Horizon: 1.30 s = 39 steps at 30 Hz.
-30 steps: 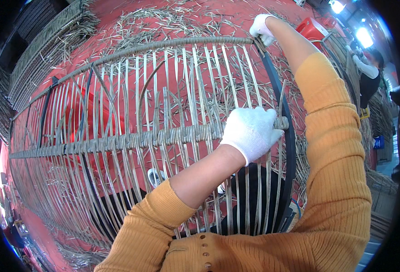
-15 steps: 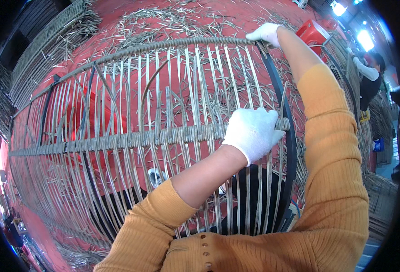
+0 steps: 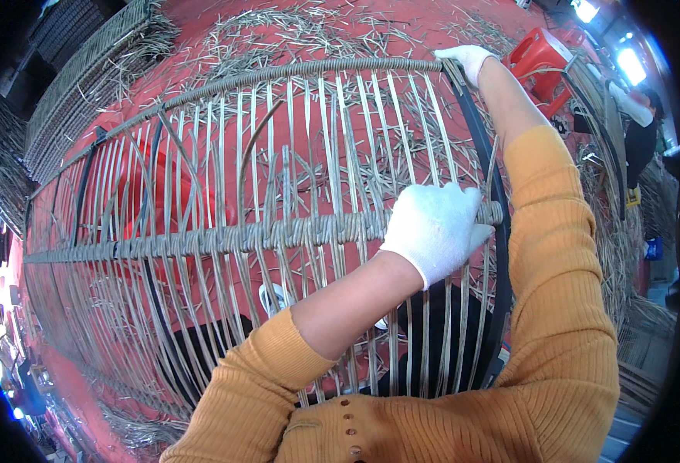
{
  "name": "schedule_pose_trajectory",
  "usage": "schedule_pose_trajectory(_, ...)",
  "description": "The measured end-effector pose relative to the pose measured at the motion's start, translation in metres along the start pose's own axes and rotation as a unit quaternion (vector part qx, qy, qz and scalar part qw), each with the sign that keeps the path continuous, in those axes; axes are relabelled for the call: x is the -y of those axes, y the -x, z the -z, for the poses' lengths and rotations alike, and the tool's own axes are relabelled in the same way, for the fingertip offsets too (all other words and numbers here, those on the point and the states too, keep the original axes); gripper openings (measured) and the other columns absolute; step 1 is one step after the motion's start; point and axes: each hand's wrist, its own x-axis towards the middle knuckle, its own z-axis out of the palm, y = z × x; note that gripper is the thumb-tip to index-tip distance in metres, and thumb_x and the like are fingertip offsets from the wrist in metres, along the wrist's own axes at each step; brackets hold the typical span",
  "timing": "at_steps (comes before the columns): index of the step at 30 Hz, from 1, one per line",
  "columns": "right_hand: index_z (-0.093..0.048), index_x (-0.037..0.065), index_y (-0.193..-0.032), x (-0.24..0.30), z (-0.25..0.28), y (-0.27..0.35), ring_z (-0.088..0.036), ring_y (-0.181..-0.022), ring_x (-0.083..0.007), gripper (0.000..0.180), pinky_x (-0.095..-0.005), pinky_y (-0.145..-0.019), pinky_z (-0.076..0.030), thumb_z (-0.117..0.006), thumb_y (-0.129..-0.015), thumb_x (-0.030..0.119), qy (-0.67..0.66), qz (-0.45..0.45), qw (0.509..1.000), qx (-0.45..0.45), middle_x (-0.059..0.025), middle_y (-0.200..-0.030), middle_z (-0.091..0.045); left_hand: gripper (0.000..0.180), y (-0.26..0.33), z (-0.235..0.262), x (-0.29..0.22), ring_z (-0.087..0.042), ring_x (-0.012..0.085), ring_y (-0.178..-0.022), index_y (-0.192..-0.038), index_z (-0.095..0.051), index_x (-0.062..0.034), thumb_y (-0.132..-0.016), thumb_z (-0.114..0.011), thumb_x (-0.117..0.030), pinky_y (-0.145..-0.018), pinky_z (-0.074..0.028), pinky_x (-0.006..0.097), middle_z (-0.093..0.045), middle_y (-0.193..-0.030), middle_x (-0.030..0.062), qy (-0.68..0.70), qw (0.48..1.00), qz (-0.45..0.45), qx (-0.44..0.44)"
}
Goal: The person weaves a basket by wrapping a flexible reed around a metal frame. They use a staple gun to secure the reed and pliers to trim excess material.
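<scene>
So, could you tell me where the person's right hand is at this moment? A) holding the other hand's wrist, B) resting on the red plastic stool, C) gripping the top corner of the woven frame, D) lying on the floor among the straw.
C: the white-gloved right hand grips the upper right corner of the woven frame, where the wrapped top rim meets the dark side bar.

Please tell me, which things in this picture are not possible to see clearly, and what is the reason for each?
- Head view: the fingers of the left hand are hidden by its white glove and the woven band.
- Head view: the right hand is small; whether it grips the frame's top rim cannot be told.
- Head view: the person in the background is small and overexposed at the picture edge.
- Head view: the red stool is partly hidden by the right forearm.
</scene>
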Motion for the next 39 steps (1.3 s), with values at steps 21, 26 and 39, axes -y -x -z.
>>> schedule_pose_trajectory(21, -0.07, 0.019, -0.114, -0.053, 0.011, -0.024, -0.069, -0.095, -0.0333, 0.037, -0.039, -0.083, -0.052, -0.063, -0.092, 0.047, 0.36, 0.364, 0.824, -0.244, -0.0117, -0.101, -0.072, 0.039, 0.0, -0.003, -0.002, -0.068, 0.0344, -0.072, -0.093, -0.06, -0.0064, -0.088, -0.066, -0.045, -0.063, -0.053, 0.046, -0.065, -0.079, 0.0147, -0.028, 0.999, -0.007, -0.016)
schedule_pose_trajectory(26, -0.071, 0.02, -0.112, -0.083, 0.007, -0.035, -0.069, -0.088, -0.0324, 0.029, -0.0401, -0.076, -0.052, -0.056, -0.094, 0.038, 0.286, 0.383, 0.858, -0.189, -0.0134, -0.093, -0.071, 0.039, 0.0, -0.002, -0.003, -0.068, 0.034, -0.072, -0.093, -0.06, -0.0067, -0.088, -0.065, -0.045, -0.063, -0.053, 0.046, -0.065, -0.079, 0.0145, -0.026, 1.0, 0.001, 0.0)
schedule_pose_trajectory(39, -0.07, 0.005, -0.092, -0.091, -0.008, -0.008, -0.061, -0.073, -0.0109, 0.024, -0.0298, -0.07, -0.051, -0.071, -0.094, 0.029, 0.021, 0.268, 0.962, 0.045, -0.0023, -0.081, -0.069, 0.037, 0.001, -0.001, -0.006, -0.068, 0.0351, -0.075, -0.093, -0.06, -0.0076, -0.089, -0.064, -0.044, -0.066, -0.053, 0.048, -0.066, -0.08, 0.0147, -0.055, 0.998, -0.005, -0.005)
